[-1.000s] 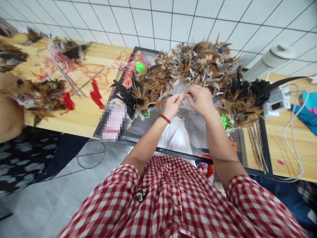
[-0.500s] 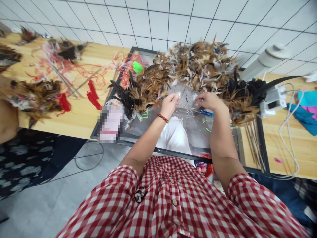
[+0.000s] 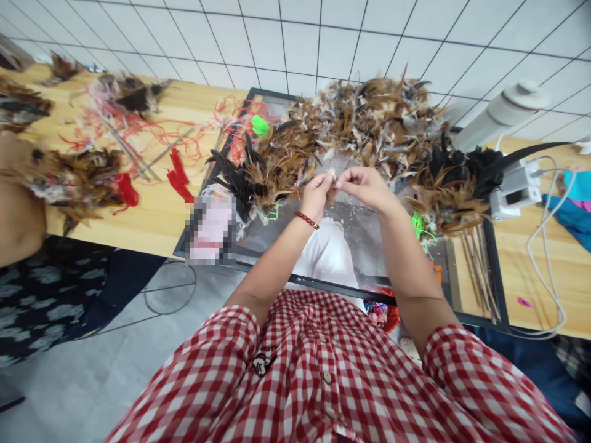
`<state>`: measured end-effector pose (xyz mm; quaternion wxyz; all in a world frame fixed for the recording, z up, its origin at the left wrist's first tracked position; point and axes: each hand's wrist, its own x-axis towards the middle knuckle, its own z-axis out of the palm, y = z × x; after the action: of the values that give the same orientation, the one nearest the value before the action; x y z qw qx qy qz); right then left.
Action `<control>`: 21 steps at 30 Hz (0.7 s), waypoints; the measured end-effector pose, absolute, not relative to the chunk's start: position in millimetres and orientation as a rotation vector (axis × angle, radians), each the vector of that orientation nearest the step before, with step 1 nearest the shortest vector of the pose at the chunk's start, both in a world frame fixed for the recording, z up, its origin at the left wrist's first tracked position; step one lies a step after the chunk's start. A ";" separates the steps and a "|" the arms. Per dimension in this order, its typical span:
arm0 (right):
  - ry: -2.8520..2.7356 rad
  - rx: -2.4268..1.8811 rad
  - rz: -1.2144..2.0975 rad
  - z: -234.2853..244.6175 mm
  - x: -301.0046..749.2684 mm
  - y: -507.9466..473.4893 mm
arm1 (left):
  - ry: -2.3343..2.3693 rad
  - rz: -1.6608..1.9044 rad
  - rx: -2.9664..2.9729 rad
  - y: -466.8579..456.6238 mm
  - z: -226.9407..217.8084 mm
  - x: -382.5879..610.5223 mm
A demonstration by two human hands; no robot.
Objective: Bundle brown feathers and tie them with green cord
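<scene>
My left hand, with a red bead bracelet at the wrist, pinches a small pale feather tuft in front of my chest. My right hand meets it fingertip to fingertip, its fingers pinched on the same tuft. Both hands hover over a dark framed board on the wooden table. Just beyond them lies a large heap of brown, black and white feathers.
Red threads, thin sticks and green ties lie around the board. A white device with cables stands at the right. Another person's arm and dark floral clothing are at the left, near feather bundles.
Half a second ago my right hand had reached out to the right over the board; it has come back to my left hand, and both pinch the tuft again.
</scene>
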<state>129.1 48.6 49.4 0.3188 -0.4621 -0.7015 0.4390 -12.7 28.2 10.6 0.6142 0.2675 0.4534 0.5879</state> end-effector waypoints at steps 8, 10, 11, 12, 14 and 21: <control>-1.787 -1.470 0.825 41.7 104.6 40.6 | 1.026 1.377 0.513 26.8 10.2 -9.9; -1.867 -1.498 0.684 42.2 103.6 39.5 | 1.049 1.398 0.522 28.3 6.3 -9.1; -1.911 -1.504 0.613 42.7 103.2 38.9 | 1.054 1.409 0.531 29.1 4.2 -9.0; -1.959 -1.503 0.552 43.5 103.2 38.3 | 1.054 1.419 0.541 30.0 2.3 -9.2; -2.069 -1.468 0.488 45.5 104.5 37.5 | 1.051 1.430 0.549 31.5 -0.4 -10.4; -2.109 -1.328 0.643 48.1 123.1 45.5 | 1.102 1.379 0.583 30.6 4.1 -14.5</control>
<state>123.1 45.5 48.1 0.2800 -0.4953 -0.7866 0.2399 -14.5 30.6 4.1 0.5983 0.2511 0.4751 0.5943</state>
